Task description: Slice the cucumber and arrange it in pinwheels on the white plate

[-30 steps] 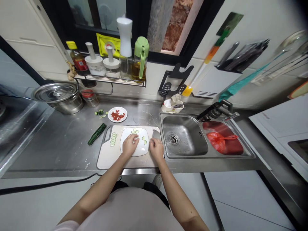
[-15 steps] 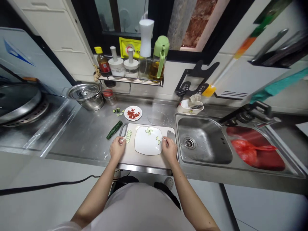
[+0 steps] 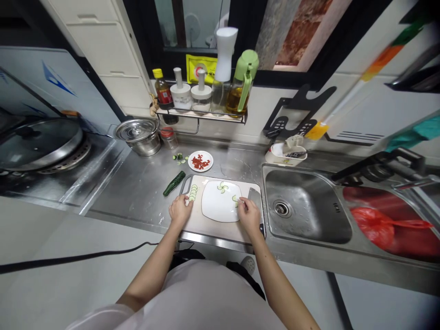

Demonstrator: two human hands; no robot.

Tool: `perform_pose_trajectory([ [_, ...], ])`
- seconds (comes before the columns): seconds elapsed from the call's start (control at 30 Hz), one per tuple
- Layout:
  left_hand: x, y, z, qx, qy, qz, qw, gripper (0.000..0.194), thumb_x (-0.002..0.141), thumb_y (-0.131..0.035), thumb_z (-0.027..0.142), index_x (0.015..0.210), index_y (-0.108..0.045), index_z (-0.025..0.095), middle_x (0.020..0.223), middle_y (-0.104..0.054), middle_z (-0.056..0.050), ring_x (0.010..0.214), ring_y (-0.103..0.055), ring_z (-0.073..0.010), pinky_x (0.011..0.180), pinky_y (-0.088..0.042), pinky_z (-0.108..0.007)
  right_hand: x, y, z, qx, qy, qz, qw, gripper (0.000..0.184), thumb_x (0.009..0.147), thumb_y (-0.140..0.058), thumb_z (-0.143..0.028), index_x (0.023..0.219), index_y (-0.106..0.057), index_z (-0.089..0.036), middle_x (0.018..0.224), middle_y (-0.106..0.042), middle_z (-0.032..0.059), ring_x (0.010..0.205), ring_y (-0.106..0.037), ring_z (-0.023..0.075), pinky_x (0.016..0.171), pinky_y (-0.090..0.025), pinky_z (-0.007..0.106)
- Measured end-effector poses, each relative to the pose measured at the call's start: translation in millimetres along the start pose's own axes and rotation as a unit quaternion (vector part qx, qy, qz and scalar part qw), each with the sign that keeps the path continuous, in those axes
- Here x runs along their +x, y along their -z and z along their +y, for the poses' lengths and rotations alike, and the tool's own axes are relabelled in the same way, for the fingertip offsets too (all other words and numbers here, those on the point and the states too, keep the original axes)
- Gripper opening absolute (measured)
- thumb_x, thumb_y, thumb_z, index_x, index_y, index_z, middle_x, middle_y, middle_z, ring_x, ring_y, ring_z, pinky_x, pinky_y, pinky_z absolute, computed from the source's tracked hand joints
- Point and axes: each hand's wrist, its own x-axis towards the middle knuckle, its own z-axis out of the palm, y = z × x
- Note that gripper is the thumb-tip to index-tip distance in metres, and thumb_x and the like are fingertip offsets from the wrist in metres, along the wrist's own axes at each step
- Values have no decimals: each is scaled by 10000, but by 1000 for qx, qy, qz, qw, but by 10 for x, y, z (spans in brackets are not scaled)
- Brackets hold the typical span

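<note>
A white plate (image 3: 220, 206) lies on a pale cutting board (image 3: 209, 229). Thin cucumber slices form a small pinwheel (image 3: 222, 187) near its far rim. By the plate's right rim, the fingertips of my right hand (image 3: 250, 214) pinch a pale cucumber slice, beside other slices (image 3: 235, 199). My left hand (image 3: 180, 211) rests at the board's left side, fingers drawn together just below a row of overlapping cucumber slices (image 3: 193, 191); what they hold is hidden. A knife (image 3: 255, 196) lies on the board's right side, partly behind my right hand.
A piece of cucumber (image 3: 174, 183) lies left of the board. Behind it are cucumber scraps (image 3: 179, 157) and a small plate of red pieces (image 3: 210, 162). The sink (image 3: 309, 224) adjoins on the right. A lidded pot (image 3: 142, 142) and seasoning rack (image 3: 206, 115) stand behind.
The view has swung left. My right fingertips have moved in to the plate's right rim, beside the slices there. My left hand has shifted slightly closer to the row of cucumber slices.
</note>
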Motion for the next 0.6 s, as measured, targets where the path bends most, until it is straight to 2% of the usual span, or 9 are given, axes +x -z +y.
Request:
perform_pose_trajectory([
  [0.27, -15, -19, 3, -67, -16, 16, 997, 193, 825, -576, 294, 991, -651, 232, 908, -718, -41, 896, -628, -222, 750, -404, -301, -16, 6, -12, -2, -5, -6, 1000, 354, 904, -421, -361, 985, -705, -165, 839, -670, 82, 748, -580, 194, 725, -454, 321],
  [0.47, 19, 20, -47, -41, -36, 16, 998, 263, 820, -560, 243, 1055, -679, 235, 875, -724, -51, 894, -638, -238, 771, -416, -314, -3, 12, -59, -11, -3, -11, 1000, 368, 908, -415, -371, 992, -706, -162, 787, -641, 64, 726, -566, 186, 702, -438, 304],
  [0.6, 41, 38, -72, -38, -73, -5, 997, 307, 816, -550, 206, 1093, -681, 232, 862, -716, -42, 885, -637, -215, 805, -421, -307, -4, 11, -78, -11, -1, -13, 1000, 372, 907, -408, -371, 981, -707, -162, 787, -639, 64, 719, -562, 185, 705, -437, 307],
])
